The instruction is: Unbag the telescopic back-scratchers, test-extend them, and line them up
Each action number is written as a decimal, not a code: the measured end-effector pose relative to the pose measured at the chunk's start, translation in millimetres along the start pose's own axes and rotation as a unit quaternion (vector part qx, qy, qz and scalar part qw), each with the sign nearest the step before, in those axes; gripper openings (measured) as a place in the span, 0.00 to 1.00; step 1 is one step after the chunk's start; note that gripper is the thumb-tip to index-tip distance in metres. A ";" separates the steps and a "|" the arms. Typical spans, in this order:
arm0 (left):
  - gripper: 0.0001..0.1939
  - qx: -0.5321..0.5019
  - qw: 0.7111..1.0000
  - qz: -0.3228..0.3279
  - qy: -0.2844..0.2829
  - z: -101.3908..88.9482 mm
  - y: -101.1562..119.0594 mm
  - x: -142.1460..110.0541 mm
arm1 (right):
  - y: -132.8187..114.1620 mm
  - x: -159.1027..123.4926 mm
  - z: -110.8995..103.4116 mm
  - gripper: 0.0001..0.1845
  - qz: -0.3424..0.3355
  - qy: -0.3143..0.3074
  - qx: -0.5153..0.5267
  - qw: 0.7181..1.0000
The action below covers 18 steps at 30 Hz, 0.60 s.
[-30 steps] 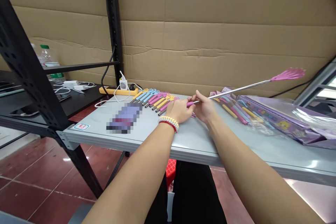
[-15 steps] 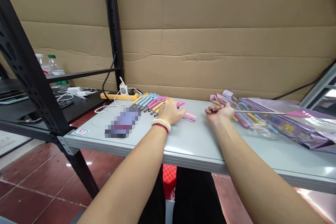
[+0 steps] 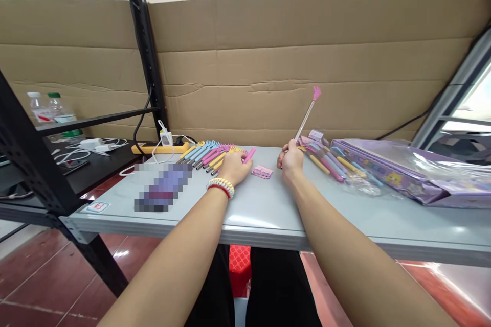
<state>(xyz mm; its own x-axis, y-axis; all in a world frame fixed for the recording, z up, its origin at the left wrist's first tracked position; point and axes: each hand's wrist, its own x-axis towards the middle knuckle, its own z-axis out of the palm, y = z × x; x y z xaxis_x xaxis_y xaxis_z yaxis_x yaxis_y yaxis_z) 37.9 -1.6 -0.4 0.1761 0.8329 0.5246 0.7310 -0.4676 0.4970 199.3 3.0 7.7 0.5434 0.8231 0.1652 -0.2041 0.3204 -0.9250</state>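
My right hand (image 3: 290,160) is closed around a telescopic back scratcher. Its thin metal rod (image 3: 305,120) slants upward and ends in a pink claw (image 3: 316,93); the grip end is hidden in my fist. In my left hand (image 3: 235,167) a pink handle (image 3: 249,156) sticks out between thumb and fingers; the rest of it is hidden. Left of that hand lies a row of yellow, blue and pink back scratchers (image 3: 203,155), claws toward the back. Between both hands a small pink printed card (image 3: 262,171) rests on the table.
Wrapped coloured back scratchers (image 3: 326,161) lie right of my right hand, beside a large purple package (image 3: 406,173). A blurred-out phone-like object (image 3: 164,187) and a yellow power strip (image 3: 161,148) are at left. A black shelf post (image 3: 142,36) and a cardboard wall (image 3: 245,71) stand behind.
The rod in my right hand has swung from pointing right, nearly level, to pointing up. The camera view has shifted slightly right and up. My left hand keeps the pink handle.
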 end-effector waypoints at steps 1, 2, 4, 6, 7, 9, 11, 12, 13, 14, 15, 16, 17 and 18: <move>0.12 -0.002 1.000 -0.016 0.008 -0.3 0.5 -0.1 | 1.0 1.1 -0.3 0.18 -0.004 0.001 -0.023 1.000; 0.11 -0.003 0.999 -0.030 0.014 -0.4 1.0 -0.3 | 1.7 1.6 -0.5 0.17 -0.002 -0.002 -0.047 0.999; 0.11 -0.006 0.999 -0.046 0.017 -0.1 1.8 -0.7 | 2.5 0.7 -0.4 0.16 0.006 -0.013 -0.103 0.995; 0.10 -0.017 0.999 -0.036 0.017 1.0 2.4 -1.3 | 3.1 -2.7 -0.1 0.16 0.001 -0.036 -0.167 0.985; 0.10 -0.028 0.999 -0.021 0.017 1.7 2.7 -1.7 | 3.5 -5.1 0.2 0.17 -0.010 -0.057 -0.197 0.979; 0.09 -0.051 0.998 0.029 0.009 3.6 3.2 -2.6 | 4.5 -10.6 1.0 0.18 -0.049 -0.110 -0.241 0.963; 0.10 -0.068 0.994 0.084 -0.011 5.3 3.6 -3.7 | 5.5 -15.0 2.1 0.20 -0.100 -0.153 -0.270 0.945; 0.11 -0.076 0.992 0.103 -0.023 5.9 3.7 -4.2 | 5.8 -16.5 2.7 0.20 -0.126 -0.161 -0.284 0.937; 0.12 -0.085 0.989 0.113 -0.034 6.3 3.8 -4.7 | 5.8 -17.2 3.2 0.20 -0.148 -0.159 -0.296 0.930; 0.13 -0.097 0.988 0.115 -0.045 6.5 4.0 -5.0 | 5.3 -17.4 3.5 0.19 -0.167 -0.148 -0.307 0.925; 0.15 -0.111 0.986 0.111 -0.055 6.5 4.1 -5.3 | 4.2 -17.0 3.4 0.18 -0.180 -0.132 -0.315 0.922; 0.18 -0.123 0.985 0.103 -0.064 6.3 4.1 -5.4 | 2.6 -16.2 2.8 0.17 -0.186 -0.112 -0.324 0.921; 0.20 -0.131 0.985 0.094 -0.069 6.0 4.1 -5.4 | 0.5 -15.1 1.7 0.16 -0.188 -0.090 -0.335 0.919; 0.21 -0.131 0.985 0.086 -0.068 5.7 3.9 -5.2 | -1.9 -13.8 -0.1 0.15 -0.187 -0.069 -0.354 0.914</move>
<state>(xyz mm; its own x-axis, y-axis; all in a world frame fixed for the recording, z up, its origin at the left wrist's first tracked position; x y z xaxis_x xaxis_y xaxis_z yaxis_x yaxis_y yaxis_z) 43.6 -6.1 -5.1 0.3821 0.7586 0.5277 0.4908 -0.6504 0.5797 192.2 -9.1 7.2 0.3488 0.7857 0.5109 0.5796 0.2476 -0.7764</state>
